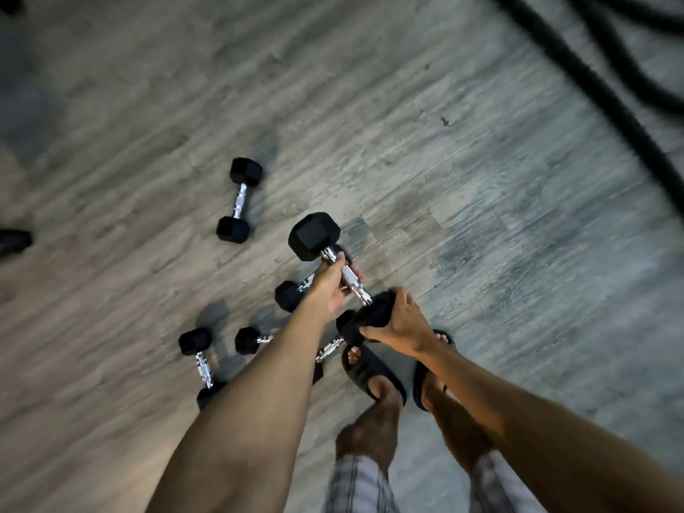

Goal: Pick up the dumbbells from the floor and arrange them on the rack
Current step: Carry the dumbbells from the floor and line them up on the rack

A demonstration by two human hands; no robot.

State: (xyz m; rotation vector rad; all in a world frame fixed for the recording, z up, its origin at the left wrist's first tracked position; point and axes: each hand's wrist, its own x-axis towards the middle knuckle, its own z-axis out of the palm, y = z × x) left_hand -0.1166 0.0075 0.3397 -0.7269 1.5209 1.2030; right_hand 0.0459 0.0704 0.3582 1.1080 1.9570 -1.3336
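A large black hex dumbbell (314, 236) with a chrome handle is lifted above the wooden floor. My left hand (329, 285) grips its handle from the left side. My right hand (398, 320) holds its near black head from above, fingers curled round it. Several smaller dumbbells lie on the floor: one to the upper left (240, 199), one at lower left (200, 359), one under my left wrist (290, 295), and two partly hidden by my left forearm (248, 340) (333, 346). No rack is in view.
My feet in black slides (374, 372) stand just below the held dumbbell. Thick black ropes (607, 90) lie across the upper right floor. A dark object (13, 240) sits at the left edge.
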